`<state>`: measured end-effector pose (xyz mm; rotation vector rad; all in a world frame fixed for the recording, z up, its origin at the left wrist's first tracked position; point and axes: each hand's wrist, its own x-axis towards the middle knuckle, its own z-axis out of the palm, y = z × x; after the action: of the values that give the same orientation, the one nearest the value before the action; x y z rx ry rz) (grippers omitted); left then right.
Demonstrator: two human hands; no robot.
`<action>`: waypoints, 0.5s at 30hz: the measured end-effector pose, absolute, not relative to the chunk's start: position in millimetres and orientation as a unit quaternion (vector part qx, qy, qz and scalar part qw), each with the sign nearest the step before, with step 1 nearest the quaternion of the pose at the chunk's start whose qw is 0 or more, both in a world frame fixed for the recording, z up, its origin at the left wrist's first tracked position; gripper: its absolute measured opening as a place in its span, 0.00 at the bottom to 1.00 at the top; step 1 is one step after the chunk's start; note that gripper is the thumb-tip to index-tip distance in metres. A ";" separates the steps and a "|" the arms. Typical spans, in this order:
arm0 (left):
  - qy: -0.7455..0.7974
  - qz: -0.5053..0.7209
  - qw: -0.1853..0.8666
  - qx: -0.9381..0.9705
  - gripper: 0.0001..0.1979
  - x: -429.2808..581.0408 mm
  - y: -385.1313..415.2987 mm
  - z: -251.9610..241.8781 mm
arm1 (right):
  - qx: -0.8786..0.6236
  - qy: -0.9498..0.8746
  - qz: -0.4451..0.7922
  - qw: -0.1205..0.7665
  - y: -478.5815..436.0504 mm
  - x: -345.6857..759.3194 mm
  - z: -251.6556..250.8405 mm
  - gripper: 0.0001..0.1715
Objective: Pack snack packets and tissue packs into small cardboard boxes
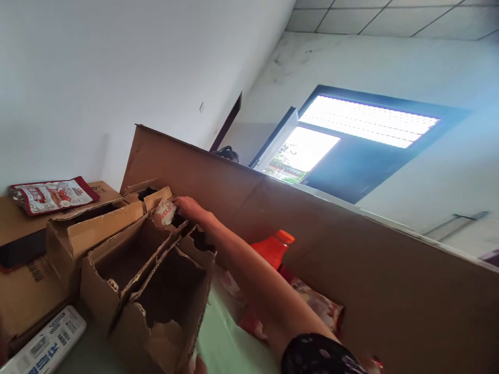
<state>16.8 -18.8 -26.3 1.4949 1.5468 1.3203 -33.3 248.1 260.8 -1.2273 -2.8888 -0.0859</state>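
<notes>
My right hand (189,209) reaches to the far end of a row of cut-open cardboard boxes (97,306). Its fingers are closed on the edge of a small white packet with red letters (166,212), which sits in the opening of a rear compartment. The fingertips are partly hidden behind the packet. Of my left hand (200,365) only a bit of finger shows at the bottom edge, beside the nearest box; the rest is out of view.
An orange bottle (273,249) and red-and-white packets (317,304) lie beyond my right forearm, before a tall cardboard panel (370,275). At the left are a red-and-white pouch (54,195), a dark phone (23,250) and a white printed box (49,345).
</notes>
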 end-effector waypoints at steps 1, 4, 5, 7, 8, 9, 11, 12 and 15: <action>0.592 0.498 0.294 0.562 0.31 18.5 -20.7 -24.2 | -0.389 -0.920 -0.025 0.033 246.1 -27.1 268.1 0.17; 0.608 0.498 0.263 0.560 0.31 20.0 -22.0 -16.6 | -0.392 -0.910 -0.013 0.135 236.1 -8.7 290.9 0.11; 0.607 0.498 0.255 0.564 0.30 19.1 -21.3 -13.5 | -0.400 -0.901 -0.010 0.169 231.7 -1.6 299.9 0.08; 0.600 0.501 0.245 0.574 0.29 15.5 -19.1 -6.9 | -0.424 -0.876 -0.006 0.231 221.6 17.1 320.9 0.07; 0.595 0.502 0.241 0.579 0.28 13.5 -17.5 -3.7 | -0.436 -0.862 -0.004 0.258 215.9 29.3 332.6 0.08; 0.590 0.504 0.239 0.583 0.27 11.6 -15.4 -0.6 | -0.449 -0.848 -0.005 0.282 209.6 43.5 344.6 0.09; 0.579 0.509 0.238 0.591 0.25 9.1 -10.2 4.6 | -0.452 -0.832 0.018 0.322 194.1 77.4 367.2 0.11; 0.574 0.511 0.238 0.594 0.24 8.6 -7.5 6.8 | -0.441 -0.831 0.044 0.335 184.1 96.5 376.7 0.11; 0.562 0.517 0.236 0.601 0.23 8.8 -2.7 12.4 | -0.404 -0.845 0.128 0.325 144.0 154.7 390.0 0.07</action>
<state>8.8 -2.7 12.4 1.6489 1.5420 1.4176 154.7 144.0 390.0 -1.0604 -2.2163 0.3352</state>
